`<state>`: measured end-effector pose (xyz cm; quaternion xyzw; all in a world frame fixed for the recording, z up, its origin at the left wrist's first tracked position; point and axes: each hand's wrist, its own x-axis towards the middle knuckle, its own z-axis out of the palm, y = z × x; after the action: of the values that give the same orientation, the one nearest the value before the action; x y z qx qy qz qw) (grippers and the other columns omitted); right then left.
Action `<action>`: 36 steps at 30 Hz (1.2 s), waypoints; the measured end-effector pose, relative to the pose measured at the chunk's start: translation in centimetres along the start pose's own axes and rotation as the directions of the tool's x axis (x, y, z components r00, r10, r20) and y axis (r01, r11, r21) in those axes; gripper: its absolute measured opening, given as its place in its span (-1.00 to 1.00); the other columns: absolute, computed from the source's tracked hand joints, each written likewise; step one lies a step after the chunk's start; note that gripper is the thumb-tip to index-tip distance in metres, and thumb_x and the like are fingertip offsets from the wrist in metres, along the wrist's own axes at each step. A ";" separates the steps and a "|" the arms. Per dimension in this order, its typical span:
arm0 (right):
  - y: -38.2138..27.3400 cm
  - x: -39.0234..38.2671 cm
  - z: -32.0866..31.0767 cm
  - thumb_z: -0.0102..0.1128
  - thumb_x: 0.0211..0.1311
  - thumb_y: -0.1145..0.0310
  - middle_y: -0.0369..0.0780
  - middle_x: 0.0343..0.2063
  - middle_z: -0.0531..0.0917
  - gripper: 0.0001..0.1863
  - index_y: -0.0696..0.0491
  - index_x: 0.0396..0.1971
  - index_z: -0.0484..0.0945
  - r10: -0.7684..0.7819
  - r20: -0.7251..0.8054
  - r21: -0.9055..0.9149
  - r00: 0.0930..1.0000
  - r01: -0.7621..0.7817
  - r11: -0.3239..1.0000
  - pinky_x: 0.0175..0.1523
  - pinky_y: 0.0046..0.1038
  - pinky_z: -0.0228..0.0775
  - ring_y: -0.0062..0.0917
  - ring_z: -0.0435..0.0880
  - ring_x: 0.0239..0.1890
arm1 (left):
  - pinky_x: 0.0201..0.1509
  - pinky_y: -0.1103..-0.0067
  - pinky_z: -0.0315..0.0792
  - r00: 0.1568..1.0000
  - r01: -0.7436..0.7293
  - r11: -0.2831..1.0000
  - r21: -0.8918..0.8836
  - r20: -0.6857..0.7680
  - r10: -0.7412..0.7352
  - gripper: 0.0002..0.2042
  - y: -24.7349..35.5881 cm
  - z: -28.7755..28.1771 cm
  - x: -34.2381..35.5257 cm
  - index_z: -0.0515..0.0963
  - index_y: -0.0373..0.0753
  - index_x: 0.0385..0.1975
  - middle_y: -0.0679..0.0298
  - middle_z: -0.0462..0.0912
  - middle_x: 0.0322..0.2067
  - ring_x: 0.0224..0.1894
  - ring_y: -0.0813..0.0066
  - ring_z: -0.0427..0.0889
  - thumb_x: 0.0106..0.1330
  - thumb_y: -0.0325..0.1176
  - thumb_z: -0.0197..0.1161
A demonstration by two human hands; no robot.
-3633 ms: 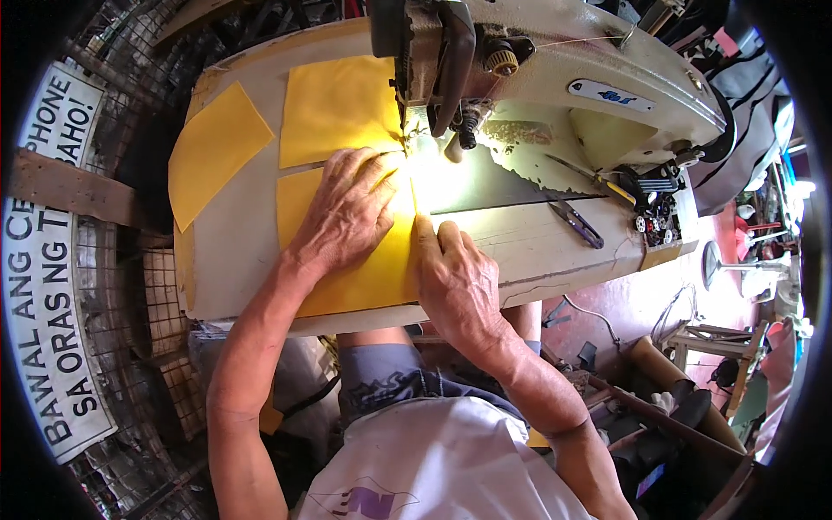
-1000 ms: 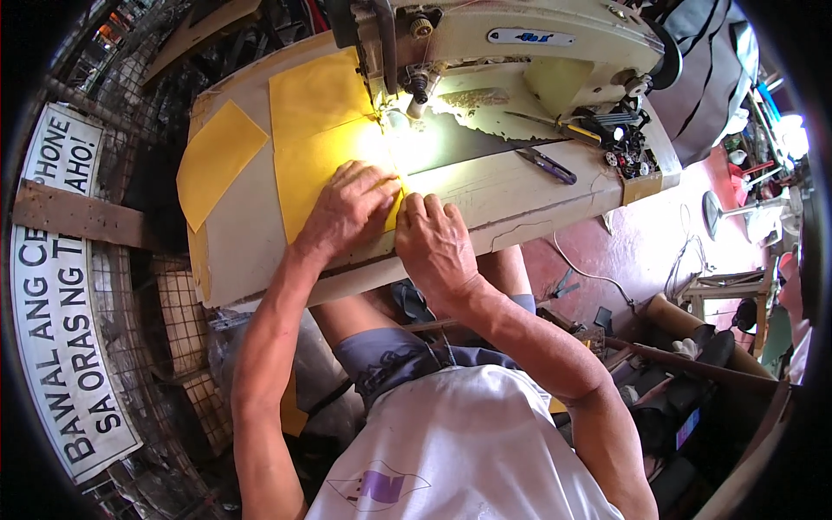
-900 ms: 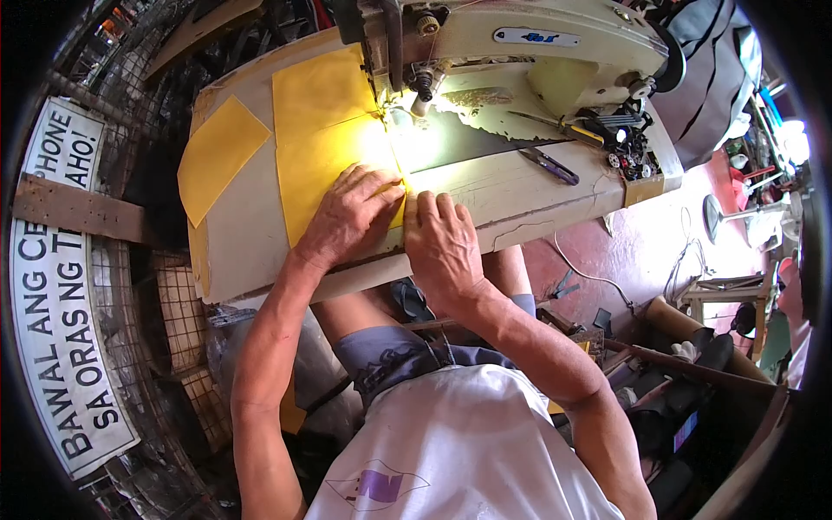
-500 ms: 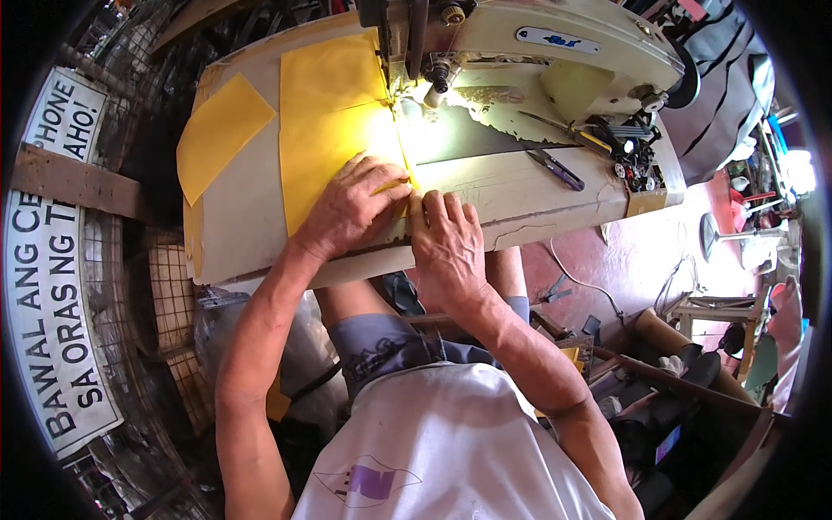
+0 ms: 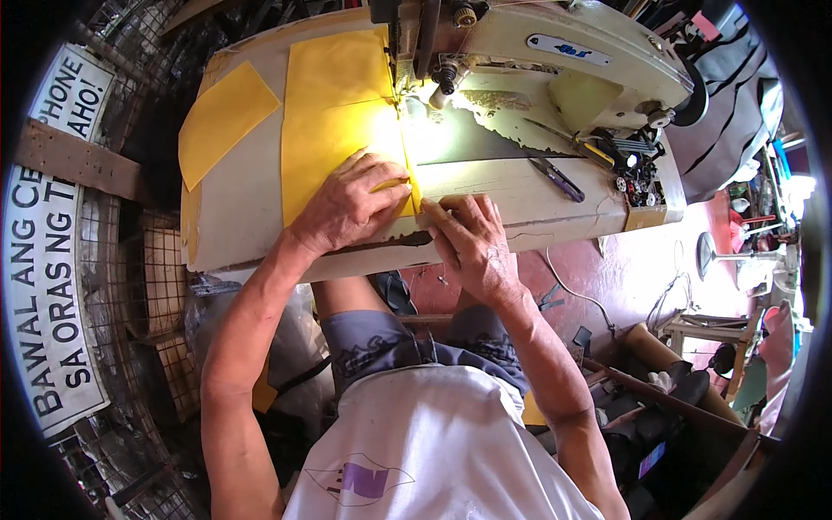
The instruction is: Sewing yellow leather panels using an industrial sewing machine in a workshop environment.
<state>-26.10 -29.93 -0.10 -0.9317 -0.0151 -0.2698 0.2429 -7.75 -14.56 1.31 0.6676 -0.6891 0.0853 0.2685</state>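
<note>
A long yellow sheet (image 5: pixel 338 78), like leatherette, lies on the sewing machine's table and runs up beside the needle area under a bright lamp. A seam or fold crosses it, and a narrow folded strip follows its right edge. My left hand (image 5: pixel 355 201) is on the sheet's lower right part, with thumb and fingers closed on that edge. Just right of the edge, my right hand (image 5: pixel 475 243) has its fingers bent together at the table's front, fingertips close to the sheet's corner. Whatever those fingers hold, if anything, is hidden.
The sewing machine (image 5: pixel 589 52) arches over the table (image 5: pixel 234 217). A loose yellow piece (image 5: pixel 227 121) lies at left. On the right are a purple-grey cutter (image 5: pixel 557 178), a yellow-handled screwdriver (image 5: pixel 594 154) and a box of bobbins (image 5: pixel 643 186). A wire grid stands at left.
My right hand has shifted right and slightly down from the sheet's edge, its fingers turning toward the left. My left hand stays on the sheet, which looks about unmoved.
</note>
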 end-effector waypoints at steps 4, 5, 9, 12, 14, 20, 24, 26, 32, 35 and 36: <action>-0.3 -0.1 0.1 0.27 0.16 0.50 -0.17 -0.16 0.57 -0.57 0.10 0.08 0.59 -0.020 0.003 -0.039 1.000 0.020 0.999 0.01 -0.22 0.38 -0.24 0.52 -0.13 | 0.22 0.29 0.47 1.000 0.005 1.000 -0.013 0.006 -0.005 -0.80 0.0 0.2 0.1 0.66 -0.30 -0.19 0.19 0.62 -0.07 0.06 0.15 0.58 0.17 -0.52 0.34; -0.4 -0.1 -0.2 0.28 0.18 0.47 -0.19 -0.15 0.56 -0.57 0.10 0.09 0.59 -0.042 0.047 -0.078 0.998 0.045 0.996 0.01 -0.23 0.37 -0.27 0.52 -0.12 | 0.22 0.28 0.47 1.000 0.009 1.000 -0.019 0.005 -0.009 -0.79 0.0 0.2 0.0 0.66 -0.30 -0.18 0.18 0.61 -0.07 0.06 0.14 0.58 0.17 -0.52 0.34; -0.3 -0.2 -0.1 0.33 0.18 0.32 -0.23 -0.10 0.55 -0.51 0.09 0.14 0.56 -0.079 0.101 -0.152 0.992 0.094 0.984 0.02 -0.26 0.35 -0.33 0.51 -0.11 | 0.22 0.27 0.47 1.000 0.012 1.000 -0.023 -0.003 -0.012 -0.78 0.1 0.2 0.2 0.65 -0.31 -0.18 0.18 0.61 -0.07 0.07 0.13 0.57 0.16 -0.53 0.34; -0.6 -0.2 -0.5 0.24 0.22 0.25 -0.14 -0.05 0.51 -0.47 0.16 0.16 0.49 -0.058 0.159 -0.141 0.985 0.081 0.987 0.11 -0.20 0.29 -0.25 0.48 0.00 | 0.25 0.27 0.44 0.999 0.018 1.000 -0.011 -0.042 -0.018 -0.82 0.2 0.2 0.3 0.67 -0.28 -0.24 0.20 0.63 -0.10 0.03 0.19 0.60 0.13 -0.51 0.34; -0.6 -0.1 -0.5 0.30 0.18 0.21 -0.19 -0.06 0.53 -0.44 0.11 0.17 0.51 -0.067 0.146 -0.157 0.987 0.090 0.983 0.08 -0.23 0.32 -0.30 0.50 -0.04 | 0.26 0.25 0.43 1.000 0.021 1.000 -0.013 -0.021 -0.022 -0.80 -0.1 0.2 0.1 0.66 -0.28 -0.21 0.19 0.62 -0.08 0.04 0.17 0.59 0.15 -0.48 0.34; -0.9 -0.1 -0.3 0.37 0.13 0.18 -0.22 -0.04 0.52 -0.42 0.05 0.17 0.55 -0.068 0.158 -0.163 0.985 0.094 0.982 0.08 -0.24 0.34 -0.32 0.50 -0.05 | 0.30 0.24 0.41 0.998 0.061 0.998 0.028 0.003 -0.061 -0.75 0.3 -0.2 -0.1 0.64 -0.28 -0.12 0.19 0.61 -0.04 0.07 0.16 0.58 0.18 -0.48 0.33; -0.7 0.0 -0.4 0.41 0.09 0.23 -0.20 -0.03 0.49 -0.43 0.07 0.14 0.56 -0.046 0.167 -0.128 0.985 0.068 0.989 0.09 -0.21 0.35 -0.28 0.48 -0.03 | 0.33 0.25 0.40 0.998 0.068 0.998 0.005 0.018 -0.068 -0.73 0.3 -0.6 -0.1 0.65 -0.29 -0.11 0.19 0.61 -0.03 0.10 0.17 0.56 0.16 -0.51 0.32; -0.3 -0.1 -0.5 0.44 0.07 0.26 -0.19 -0.04 0.48 -0.45 0.08 0.10 0.58 -0.059 0.165 -0.098 0.984 0.076 0.992 0.08 -0.22 0.35 -0.28 0.48 -0.02 | 0.34 0.25 0.39 0.997 0.070 0.997 -0.023 0.016 -0.069 -0.73 0.1 -0.3 0.1 0.65 -0.28 -0.11 0.19 0.61 -0.03 0.10 0.17 0.56 0.16 -0.51 0.32; -0.2 1.1 -0.7 0.43 0.09 0.23 -0.18 -0.05 0.49 -0.47 0.09 0.08 0.59 -0.051 0.215 -0.120 0.975 0.079 0.990 0.05 -0.22 0.35 -0.29 0.49 -0.04 | 0.37 0.22 0.35 0.996 0.075 0.996 -0.058 0.046 -0.072 -0.73 -0.8 -0.6 0.4 0.66 -0.27 -0.11 0.20 0.62 -0.04 0.11 0.21 0.57 0.16 -0.48 0.33; 0.3 2.1 -0.4 0.43 0.10 0.21 -0.18 -0.05 0.49 -0.48 0.10 0.06 0.60 -0.041 0.228 -0.138 0.973 0.074 0.988 0.04 -0.22 0.35 -0.29 0.49 -0.05 | 0.38 0.22 0.32 0.995 0.089 0.996 -0.031 0.040 -0.088 -0.73 -1.8 -0.4 0.8 0.66 -0.25 -0.11 0.21 0.64 -0.04 0.12 0.24 0.57 0.18 -0.44 0.32; 0.5 2.4 -0.3 0.42 0.10 0.20 -0.18 -0.05 0.49 -0.48 0.11 0.06 0.61 -0.036 0.234 -0.144 0.971 0.072 0.987 0.04 -0.22 0.35 -0.28 0.50 -0.05 | 0.39 0.22 0.32 0.995 0.092 0.996 -0.014 0.042 -0.091 -0.74 -2.2 -0.4 0.9 0.66 -0.25 -0.11 0.20 0.63 -0.04 0.13 0.24 0.56 0.18 -0.43 0.32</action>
<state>-24.14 -30.75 1.13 -0.9717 -0.0482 -0.1665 0.1607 -5.50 -15.39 1.56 0.6979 -0.6640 0.0536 0.2630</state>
